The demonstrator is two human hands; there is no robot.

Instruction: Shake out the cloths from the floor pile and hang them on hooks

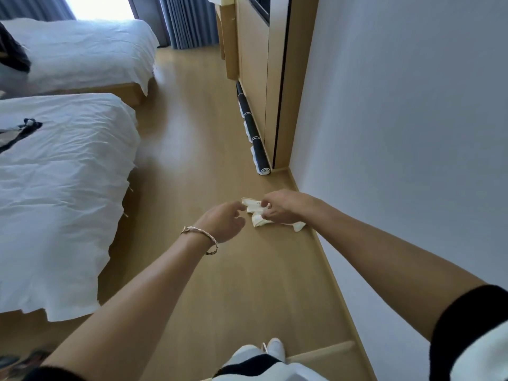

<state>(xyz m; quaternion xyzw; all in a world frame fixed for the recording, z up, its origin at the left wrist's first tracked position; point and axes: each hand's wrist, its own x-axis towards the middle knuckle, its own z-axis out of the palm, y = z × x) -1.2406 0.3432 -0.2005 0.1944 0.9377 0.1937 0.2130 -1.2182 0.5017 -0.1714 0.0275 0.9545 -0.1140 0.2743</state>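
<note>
Both hands at a crumpled cloth (257, 220) by the wall (398, 133).
The left hand (222, 221), fingers loosely curled and gripping nothing, is just beside the cream cloth; the right hand (284, 206) pinches its folds, low over the floor (247, 284).

Light: bright daylight from the window (99, 6), which we log as blown out.
Glare: soft sheen on the floor (176, 144).
Edges: wide-angle bending; the wall (412, 105) leans.
Focus: we find it slightly soft.

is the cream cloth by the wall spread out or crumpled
Crumpled: the cream cloth is bunched in uneven folds, the right hand gripping its middle.
</note>
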